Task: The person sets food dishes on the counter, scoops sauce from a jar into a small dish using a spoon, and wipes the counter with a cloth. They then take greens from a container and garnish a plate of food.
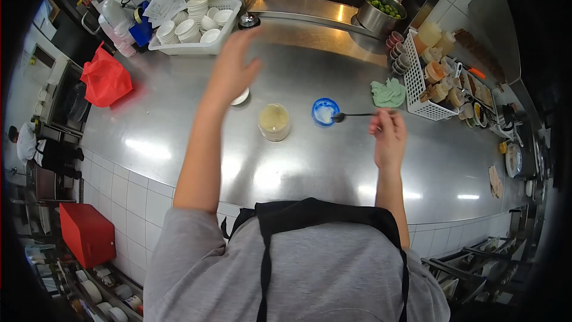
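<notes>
My left hand (239,56) is stretched forward, fingers extended and thumb apart, slightly blurred. Its fingertips are by a silver call bell (249,20); I cannot tell if they touch it. My right hand (390,131) pinches the thin handle of a spoon (356,115). The dark bowl of the spoon is at the edge of an upturned blue lid (325,112) with a whitish inside. Left of the lid stands a clear jar (274,122) of pale yellowish contents. A small white dish (241,97) is partly hidden behind my left wrist.
A white basket (229,24) of stacked small dishes stands at the back left, near a red bag (106,76). On the right are a green cloth (388,92) and a white basket (423,102) of sauce bottles. A metal pot (381,19) of green fruit sits behind.
</notes>
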Tool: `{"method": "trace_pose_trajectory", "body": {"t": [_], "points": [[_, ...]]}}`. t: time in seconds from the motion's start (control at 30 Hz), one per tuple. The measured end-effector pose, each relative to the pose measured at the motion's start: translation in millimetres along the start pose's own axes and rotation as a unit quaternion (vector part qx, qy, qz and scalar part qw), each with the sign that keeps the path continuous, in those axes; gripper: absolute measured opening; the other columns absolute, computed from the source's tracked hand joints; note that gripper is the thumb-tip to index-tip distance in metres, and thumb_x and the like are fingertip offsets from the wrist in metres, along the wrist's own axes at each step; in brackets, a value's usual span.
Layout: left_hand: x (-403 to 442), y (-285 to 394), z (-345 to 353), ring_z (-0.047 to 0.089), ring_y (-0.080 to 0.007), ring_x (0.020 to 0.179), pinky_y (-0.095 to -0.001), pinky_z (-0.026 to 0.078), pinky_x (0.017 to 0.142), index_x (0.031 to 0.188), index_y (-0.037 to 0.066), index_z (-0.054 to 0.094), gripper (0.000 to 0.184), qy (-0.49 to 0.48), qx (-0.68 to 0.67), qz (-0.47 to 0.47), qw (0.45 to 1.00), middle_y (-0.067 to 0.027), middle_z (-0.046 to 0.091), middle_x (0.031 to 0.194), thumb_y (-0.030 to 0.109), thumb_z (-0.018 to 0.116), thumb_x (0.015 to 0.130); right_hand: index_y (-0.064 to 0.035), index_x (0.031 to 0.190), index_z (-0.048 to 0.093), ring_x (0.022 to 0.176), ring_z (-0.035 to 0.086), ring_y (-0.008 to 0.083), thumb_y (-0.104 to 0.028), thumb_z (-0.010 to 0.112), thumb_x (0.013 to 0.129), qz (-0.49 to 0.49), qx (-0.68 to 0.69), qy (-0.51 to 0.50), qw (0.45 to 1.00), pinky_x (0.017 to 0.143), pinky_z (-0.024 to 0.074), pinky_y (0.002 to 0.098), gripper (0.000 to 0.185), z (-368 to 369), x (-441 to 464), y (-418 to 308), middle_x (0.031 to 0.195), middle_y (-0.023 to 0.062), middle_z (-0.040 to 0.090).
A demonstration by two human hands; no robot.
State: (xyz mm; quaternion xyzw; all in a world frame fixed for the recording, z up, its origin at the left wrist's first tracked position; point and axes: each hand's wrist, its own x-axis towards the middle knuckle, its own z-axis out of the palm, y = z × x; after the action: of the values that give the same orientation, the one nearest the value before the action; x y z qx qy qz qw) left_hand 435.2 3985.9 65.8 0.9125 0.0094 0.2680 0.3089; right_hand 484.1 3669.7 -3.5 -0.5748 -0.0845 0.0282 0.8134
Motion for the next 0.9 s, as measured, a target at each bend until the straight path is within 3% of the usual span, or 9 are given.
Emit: {"method": "trace_pose_trajectory", "body": {"t": [0.1, 0.17, 0.23, 0.3, 0.43, 0.57, 0.67, 0.77, 0.9], "points": [[-70.1, -78.5, -12.6, 0.034, -0.0278, 0.13, -0.0358, 0.027, 0.108, 0.139, 0.007, 0.03, 0.082, -0.106, -0.025, -0.115, 0.987, -0.0162, 0.036, 0.139, 0.014, 0.074, 0.07, -0.0028, 0.093, 0.057, 0.061, 0.055, 0.0085, -0.013, 0.055, 0.091, 0.003, -0.015, -0.05, 0.999, 0.055, 0.0456, 0.0212, 0.011, 58.7, -7.5, 2.8, 0.074, 0.0042, 0.058], [-105.4, -87.1, 2.4, 0.028, -0.0301, 0.133, -0.0364, 0.023, 0.11, 0.142, 0.002, 0.018, 0.107, -0.221, -0.051, -0.132, 0.965, -0.0218, 0.031, 0.141, 0.022, 0.083, 0.06, -0.003, 0.092, 0.056, 0.06, 0.055, 0.0086, -0.013, 0.055, 0.091, 0.007, -0.016, -0.087, 0.996, 0.054, 0.0455, 0.0213, 0.01, 82.6, -8.0, 12.5, 0.073, 0.0042, 0.058], [-121.0, -71.9, 23.0, 0.024, -0.0309, 0.135, -0.0368, 0.021, 0.11, 0.143, 0.002, 0.008, 0.118, -0.222, -0.149, -0.126, 0.955, -0.0241, 0.026, 0.143, 0.022, 0.085, 0.056, -0.0039, 0.092, 0.056, 0.06, 0.056, 0.0089, -0.013, 0.054, 0.091, -0.008, -0.071, -0.133, 0.989, 0.053, 0.0457, 0.0209, 0.009, 99.6, -6.0, 29.9, 0.072, 0.0045, 0.06], [-130.4, -73.4, 54.6, 0.025, -0.0313, 0.134, -0.0374, 0.022, 0.11, 0.143, 0.002, 0.005, 0.122, -0.128, -0.192, -0.092, 0.969, -0.0233, 0.027, 0.142, 0.024, 0.086, 0.055, -0.0037, 0.091, 0.057, 0.06, 0.056, 0.0078, -0.013, 0.055, 0.091, -0.007, -0.108, -0.132, 0.985, 0.053, 0.0454, 0.0198, 0.009, 113.4, -9.7, 41.3, 0.074, 0.0041, 0.061], [-134.8, -71.8, 87.1, 0.032, -0.0322, 0.13, -0.0378, 0.026, 0.108, 0.142, 0.001, 0.012, 0.117, -0.094, -0.253, -0.097, 0.958, -0.0222, 0.033, 0.139, 0.024, 0.086, 0.054, -0.0033, 0.086, 0.061, 0.065, 0.057, 0.0116, -0.012, 0.058, 0.086, -0.108, -0.284, -0.16, 0.939, 0.058, 0.0451, 0.0237, 0.009, 126.8, -14.6, 66.7, 0.075, 0.0056, 0.062], [-135.7, -67.0, 96.7, 0.044, -0.0318, 0.119, -0.0373, 0.038, 0.099, 0.132, 0.001, 0.031, 0.093, -0.097, -0.25, -0.112, 0.957, -0.0183, 0.042, 0.127, 0.018, 0.083, 0.057, -0.0044, 0.087, 0.066, 0.07, 0.053, 0.0166, -0.013, 0.062, 0.083, -0.211, -0.437, -0.189, 0.854, 0.063, 0.0423, 0.029, 0.011, 130.7, -14.1, 76.8, 0.075, 0.0051, 0.061], [-140.9, -71.6, 96.2, 0.045, -0.0306, 0.117, -0.0367, 0.039, 0.098, 0.13, 0.002, 0.033, 0.088, -0.055, -0.257, -0.084, 0.961, -0.0165, 0.043, 0.125, 0.017, 0.082, 0.059, -0.0056, 0.084, 0.065, 0.073, 0.052, 0.0236, -0.019, 0.063, 0.081, -0.248, -0.433, -0.233, 0.835, 0.066, 0.0426, 0.0334, 0.013, 138.3, -23.4, 71.6, 0.075, 0.0051, 0.062], [-143.8, -74.6, 83.4, 0.046, -0.0297, 0.116, -0.0365, 0.039, 0.097, 0.129, 0.003, 0.033, 0.086, -0.019, -0.267, -0.062, 0.961, -0.0157, 0.043, 0.123, 0.014, 0.081, 0.059, -0.0064, 0.088, 0.067, 0.071, 0.049, 0.0197, -0.014, 0.063, 0.082, -0.234, -0.411, -0.314, 0.823, 0.067, 0.0397, 0.0299, 0.011, 138.2, -26.0, 57.1, 0.075, 0.004, 0.061], [-137.9, -73.7, 69.2, 0.046, -0.0248, 0.115, -0.0352, 0.041, 0.096, 0.128, 0.004, 0.033, 0.084, 0.034, -0.242, -0.009, 0.97, -0.0136, 0.041, 0.126, 0.011, 0.082, 0.059, -0.0068, 0.089, 0.067, 0.071, 0.048, 0.0198, -0.013, 0.063, 0.081, -0.253, -0.384, -0.289, 0.84, 0.068, 0.0391, 0.0301, 0.01, 146.8, -26.2, 37.5, 0.074, 0.0038, 0.06]]}}
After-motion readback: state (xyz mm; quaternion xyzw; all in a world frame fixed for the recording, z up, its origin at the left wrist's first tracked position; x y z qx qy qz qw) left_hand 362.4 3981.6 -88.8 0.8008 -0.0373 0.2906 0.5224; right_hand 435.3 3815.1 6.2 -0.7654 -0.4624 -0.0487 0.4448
